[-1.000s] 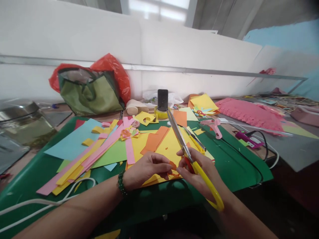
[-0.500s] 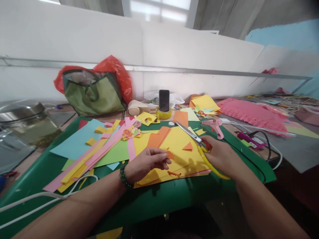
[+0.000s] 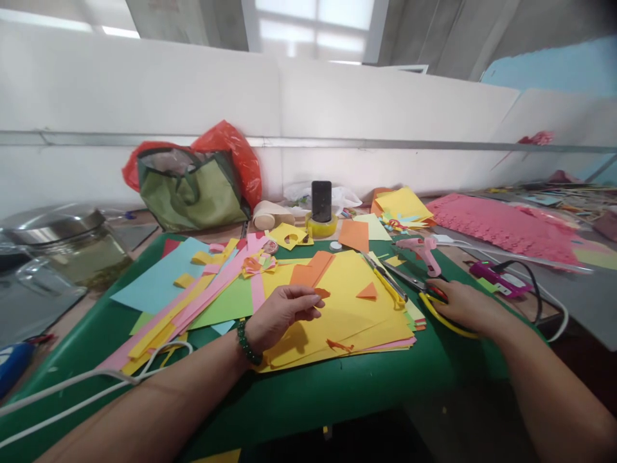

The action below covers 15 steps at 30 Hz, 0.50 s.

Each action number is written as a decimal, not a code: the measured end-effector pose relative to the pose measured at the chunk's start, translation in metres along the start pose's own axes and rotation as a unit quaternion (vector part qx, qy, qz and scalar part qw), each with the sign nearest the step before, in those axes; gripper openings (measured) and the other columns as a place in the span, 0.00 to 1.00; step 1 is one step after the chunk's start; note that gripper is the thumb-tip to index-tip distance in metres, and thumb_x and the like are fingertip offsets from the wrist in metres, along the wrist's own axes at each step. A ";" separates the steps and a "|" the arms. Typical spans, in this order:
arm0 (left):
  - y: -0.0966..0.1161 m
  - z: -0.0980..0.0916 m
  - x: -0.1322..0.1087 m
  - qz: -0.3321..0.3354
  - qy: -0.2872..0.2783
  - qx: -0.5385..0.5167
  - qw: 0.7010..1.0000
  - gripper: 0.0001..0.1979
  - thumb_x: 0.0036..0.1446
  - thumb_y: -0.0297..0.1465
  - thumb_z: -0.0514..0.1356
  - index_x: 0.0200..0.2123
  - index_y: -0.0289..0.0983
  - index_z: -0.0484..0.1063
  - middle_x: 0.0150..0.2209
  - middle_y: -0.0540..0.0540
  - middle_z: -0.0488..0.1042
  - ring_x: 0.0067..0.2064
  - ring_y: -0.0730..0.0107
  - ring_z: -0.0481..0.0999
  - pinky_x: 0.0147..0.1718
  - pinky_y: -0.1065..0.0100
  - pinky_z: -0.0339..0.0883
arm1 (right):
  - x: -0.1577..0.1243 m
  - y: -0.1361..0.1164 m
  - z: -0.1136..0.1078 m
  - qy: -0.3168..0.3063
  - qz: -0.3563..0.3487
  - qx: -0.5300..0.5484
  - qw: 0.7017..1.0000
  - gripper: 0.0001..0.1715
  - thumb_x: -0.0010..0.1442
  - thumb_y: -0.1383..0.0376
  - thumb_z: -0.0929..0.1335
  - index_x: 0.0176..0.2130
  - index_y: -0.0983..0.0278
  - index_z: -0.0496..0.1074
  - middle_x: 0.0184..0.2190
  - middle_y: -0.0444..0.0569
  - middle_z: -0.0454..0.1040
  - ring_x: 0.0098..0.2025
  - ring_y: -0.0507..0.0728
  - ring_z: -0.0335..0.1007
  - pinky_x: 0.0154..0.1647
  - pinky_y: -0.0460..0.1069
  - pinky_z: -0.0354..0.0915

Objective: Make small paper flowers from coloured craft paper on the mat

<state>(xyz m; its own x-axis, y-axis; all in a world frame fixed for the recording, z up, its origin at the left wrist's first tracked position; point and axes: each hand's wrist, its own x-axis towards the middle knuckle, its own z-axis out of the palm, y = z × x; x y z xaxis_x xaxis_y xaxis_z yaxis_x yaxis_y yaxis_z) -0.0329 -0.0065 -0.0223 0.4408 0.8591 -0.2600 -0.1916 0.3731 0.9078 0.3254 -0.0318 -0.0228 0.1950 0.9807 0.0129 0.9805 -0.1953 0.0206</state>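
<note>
My left hand [image 3: 284, 315], with a green bead bracelet at the wrist, pinches a small orange paper piece [image 3: 322, 293] above the yellow sheets [image 3: 347, 321]. At the right, my right hand [image 3: 457, 302] is closed on the handle of the yellow-handled scissors [image 3: 414, 281], whose blades point toward the back left, low over the green mat. A yellow utility knife [image 3: 388, 285] lies on the sheets' right edge. Orange folded paper [image 3: 369, 291] and curled orange scraps [image 3: 339, 346] rest on the yellow sheets.
A pink glue gun [image 3: 424, 251] stands behind the scissors, and a purple device [image 3: 499, 278] with cables sits farther right. A phone [image 3: 321, 201] is propped in a tape roll [image 3: 321, 225]. Pink and yellow strips [image 3: 193, 296], a glass pitcher [image 3: 96, 251] and a green bag [image 3: 193, 193] are leftward.
My right hand has moved right and down with the scissors, from above the yellow sheets to the green mat, uncovering the utility knife. My left hand still pinches the orange piece.
</note>
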 end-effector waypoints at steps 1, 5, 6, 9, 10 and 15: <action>0.000 0.000 0.000 0.002 0.000 0.003 1.000 0.19 0.31 0.40 0.76 0.26 0.35 0.79 0.27 0.48 0.78 0.26 0.77 0.73 0.30 0.74 0.66 | -0.002 -0.005 -0.008 -0.012 0.004 -0.017 1.000 0.24 0.51 0.64 0.69 0.49 0.66 0.74 0.38 0.61 0.79 0.38 0.69 0.76 0.31 0.54 0.66; -0.001 0.000 0.001 0.009 0.010 0.015 1.000 0.18 0.32 0.40 0.75 0.26 0.34 0.80 0.28 0.47 0.78 0.26 0.77 0.73 0.30 0.74 0.66 | -0.015 -0.061 -0.047 0.029 -0.093 0.144 0.985 0.20 0.59 0.57 0.65 0.47 0.65 0.72 0.40 0.59 0.78 0.42 0.66 0.74 0.37 0.55 0.68; -0.002 0.000 0.001 0.013 0.014 0.017 1.000 0.18 0.33 0.40 0.75 0.26 0.34 0.80 0.28 0.47 0.78 0.26 0.77 0.72 0.30 0.74 0.66 | -0.017 -0.082 -0.053 0.046 -0.146 0.233 0.960 0.19 0.59 0.55 0.64 0.45 0.63 0.72 0.38 0.56 0.78 0.40 0.63 0.75 0.38 0.54 0.69; -0.001 -0.001 0.001 0.023 0.022 0.017 0.999 0.17 0.33 0.39 0.75 0.25 0.34 0.80 0.27 0.47 0.77 0.26 0.77 0.72 0.30 0.74 0.66 | -0.015 -0.144 -0.055 -0.019 -0.278 0.398 0.874 0.16 0.55 0.54 0.68 0.38 0.62 0.70 0.36 0.51 0.76 0.35 0.57 0.74 0.33 0.50 0.69; -0.001 -0.001 0.001 0.027 0.022 0.015 0.999 0.17 0.33 0.38 0.75 0.25 0.33 0.80 0.27 0.47 0.77 0.26 0.78 0.72 0.30 0.74 0.66 | -0.011 -0.159 -0.052 -0.026 -0.297 0.424 0.855 0.13 0.54 0.57 0.69 0.37 0.62 0.70 0.33 0.49 0.76 0.34 0.56 0.72 0.32 0.49 0.68; 0.001 -0.005 0.003 0.038 0.028 -0.015 0.999 0.17 0.34 0.37 0.75 0.27 0.32 0.80 0.28 0.46 0.78 0.26 0.77 0.73 0.31 0.74 0.66 | 0.013 -0.191 -0.030 -0.080 -0.313 0.510 0.798 0.10 0.51 0.62 0.70 0.33 0.63 0.68 0.23 0.42 0.69 0.26 0.52 0.66 0.28 0.48 0.63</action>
<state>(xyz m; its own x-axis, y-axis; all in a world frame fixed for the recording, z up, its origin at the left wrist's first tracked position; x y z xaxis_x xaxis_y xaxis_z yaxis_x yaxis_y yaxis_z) -0.0361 -0.0014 -0.0242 0.3742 0.9035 -0.2090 -0.2496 0.3152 0.9156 0.1403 0.0181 0.0029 -0.4185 0.8882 0.1895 0.3802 0.3608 -0.8516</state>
